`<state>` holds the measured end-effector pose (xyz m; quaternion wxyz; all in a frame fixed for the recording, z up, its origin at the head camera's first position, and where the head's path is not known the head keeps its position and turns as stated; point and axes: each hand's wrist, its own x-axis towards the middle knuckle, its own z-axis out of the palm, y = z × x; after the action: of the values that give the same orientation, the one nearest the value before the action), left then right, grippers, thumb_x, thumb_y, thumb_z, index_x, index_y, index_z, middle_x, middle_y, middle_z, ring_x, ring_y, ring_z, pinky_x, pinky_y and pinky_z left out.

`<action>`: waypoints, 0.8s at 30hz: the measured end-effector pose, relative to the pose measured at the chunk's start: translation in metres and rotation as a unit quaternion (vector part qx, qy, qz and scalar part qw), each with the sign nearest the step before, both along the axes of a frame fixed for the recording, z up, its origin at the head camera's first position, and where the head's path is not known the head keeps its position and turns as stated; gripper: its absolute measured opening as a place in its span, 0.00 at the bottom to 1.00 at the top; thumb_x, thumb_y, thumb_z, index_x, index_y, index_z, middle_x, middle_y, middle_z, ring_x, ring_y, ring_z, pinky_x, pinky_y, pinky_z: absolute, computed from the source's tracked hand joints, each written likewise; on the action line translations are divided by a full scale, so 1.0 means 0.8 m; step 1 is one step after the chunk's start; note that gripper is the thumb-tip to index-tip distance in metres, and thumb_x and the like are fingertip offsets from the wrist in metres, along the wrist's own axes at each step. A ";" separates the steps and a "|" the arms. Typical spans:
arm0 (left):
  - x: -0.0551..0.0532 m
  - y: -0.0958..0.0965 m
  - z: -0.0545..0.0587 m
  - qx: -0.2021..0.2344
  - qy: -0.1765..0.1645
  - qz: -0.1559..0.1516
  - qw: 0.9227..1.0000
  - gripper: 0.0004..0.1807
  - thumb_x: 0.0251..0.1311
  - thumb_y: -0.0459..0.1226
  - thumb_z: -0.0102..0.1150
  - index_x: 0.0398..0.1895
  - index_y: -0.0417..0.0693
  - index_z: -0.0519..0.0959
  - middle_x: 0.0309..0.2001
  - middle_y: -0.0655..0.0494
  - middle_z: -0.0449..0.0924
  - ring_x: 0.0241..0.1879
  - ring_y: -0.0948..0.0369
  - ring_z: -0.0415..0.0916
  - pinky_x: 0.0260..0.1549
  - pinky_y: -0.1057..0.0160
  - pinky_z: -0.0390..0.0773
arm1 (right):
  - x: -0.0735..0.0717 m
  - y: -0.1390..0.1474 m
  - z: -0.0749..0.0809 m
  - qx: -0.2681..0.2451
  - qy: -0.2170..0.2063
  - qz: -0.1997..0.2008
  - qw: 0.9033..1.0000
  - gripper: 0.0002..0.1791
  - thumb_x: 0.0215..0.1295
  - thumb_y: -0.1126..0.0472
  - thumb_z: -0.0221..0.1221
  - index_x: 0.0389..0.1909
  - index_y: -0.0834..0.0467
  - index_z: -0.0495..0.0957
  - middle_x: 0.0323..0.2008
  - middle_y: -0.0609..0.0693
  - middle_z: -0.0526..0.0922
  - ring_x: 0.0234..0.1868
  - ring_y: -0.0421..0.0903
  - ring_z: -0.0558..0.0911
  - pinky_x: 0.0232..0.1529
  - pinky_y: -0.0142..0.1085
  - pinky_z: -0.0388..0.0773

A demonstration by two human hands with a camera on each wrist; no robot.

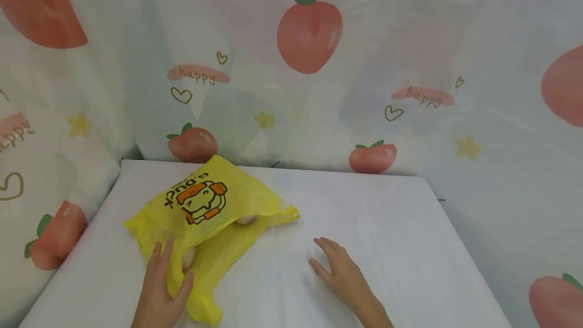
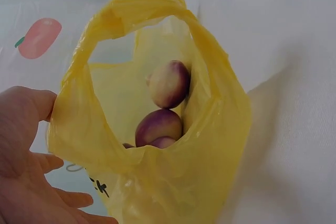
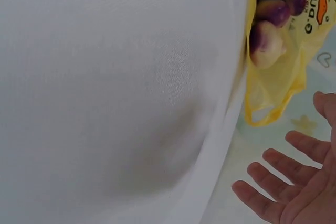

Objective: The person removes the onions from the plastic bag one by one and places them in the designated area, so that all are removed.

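Observation:
A yellow plastic bag (image 1: pixel 248 191) with a printed duck lies on the left part of the table, its mouth towards me. Inside it are several purple-and-white turnips (image 2: pixel 169 85); the head view shows only small parts of them under the bag's edge. My left hand (image 1: pixel 161 287) is at the near left side of the bag, beside one handle, thumb tip at the plastic and fingers spread. Away to the right of the bag, my right hand (image 1: pixel 341 272) hovers over the table with fingers loosely extended, holding nothing.
The table (image 1: pixel 364 216) has a white cover. Behind it and at both sides hangs a curtain (image 1: pixel 255 29) printed with peaches, hearts and the word happy. One bag handle (image 1: pixel 289 213) points right, the other (image 1: pixel 205 310) towards the near edge.

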<state>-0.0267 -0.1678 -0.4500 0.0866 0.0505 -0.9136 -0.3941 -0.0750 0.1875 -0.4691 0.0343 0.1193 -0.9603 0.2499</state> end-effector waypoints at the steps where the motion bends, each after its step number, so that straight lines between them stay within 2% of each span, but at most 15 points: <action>1: 0.001 0.001 -0.001 -0.001 -0.004 -0.001 1.000 0.45 0.61 0.42 0.60 0.75 0.46 0.45 0.69 0.29 0.42 0.62 0.30 0.49 0.50 0.27 0.58 | 0.001 -0.002 -0.001 -0.002 0.001 0.004 1.000 0.26 0.66 0.46 0.57 0.60 0.55 0.72 0.59 0.54 0.71 0.58 0.55 0.71 0.51 0.52 0.74; 7: 0.005 0.004 -0.001 -0.004 -0.024 0.004 1.000 0.45 0.62 0.46 0.58 0.75 0.45 0.45 0.68 0.28 0.43 0.61 0.29 0.50 0.48 0.27 0.60 | -0.001 -0.018 -0.005 -0.004 0.022 0.029 0.999 0.26 0.66 0.45 0.56 0.59 0.55 0.73 0.62 0.55 0.68 0.58 0.55 0.71 0.46 0.50 0.77; 11: 0.005 0.007 0.000 0.006 -0.052 0.011 0.999 0.44 0.64 0.46 0.56 0.75 0.45 0.44 0.69 0.28 0.41 0.62 0.30 0.49 0.49 0.29 0.61 | -0.007 -0.029 -0.007 -0.012 0.023 0.042 0.999 0.25 0.66 0.47 0.56 0.60 0.56 0.72 0.61 0.56 0.68 0.58 0.56 0.71 0.51 0.50 0.74; 14: 0.004 0.009 -0.001 0.006 -0.050 0.015 0.999 0.42 0.63 0.44 0.57 0.74 0.43 0.47 0.68 0.28 0.42 0.62 0.31 0.49 0.50 0.29 0.60 | -0.010 -0.036 -0.008 -0.015 0.019 0.050 0.998 0.26 0.66 0.48 0.57 0.60 0.56 0.72 0.61 0.56 0.68 0.59 0.55 0.70 0.54 0.50 0.72; 18: 0.003 0.011 -0.001 0.008 -0.041 0.026 0.999 0.38 0.64 0.43 0.56 0.73 0.44 0.53 0.67 0.29 0.48 0.63 0.33 0.51 0.51 0.31 0.62 | -0.013 -0.043 -0.010 -0.012 0.022 0.061 0.998 0.26 0.66 0.46 0.56 0.61 0.55 0.71 0.60 0.55 0.69 0.59 0.54 0.70 0.54 0.49 0.72; 24: 0.004 0.013 0.000 0.028 -0.055 0.042 0.997 0.31 0.67 0.46 0.52 0.70 0.44 0.61 0.65 0.37 0.60 0.62 0.41 0.59 0.45 0.41 0.74 | -0.016 -0.054 -0.010 -0.017 0.021 0.077 0.997 0.26 0.67 0.45 0.55 0.61 0.55 0.71 0.60 0.54 0.69 0.60 0.53 0.69 0.54 0.47 0.73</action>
<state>-0.0234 -0.1575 -0.4498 0.0518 0.1128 -0.9027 -0.4120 -0.0875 0.1443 -0.4775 0.0374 0.1971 -0.9430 0.2656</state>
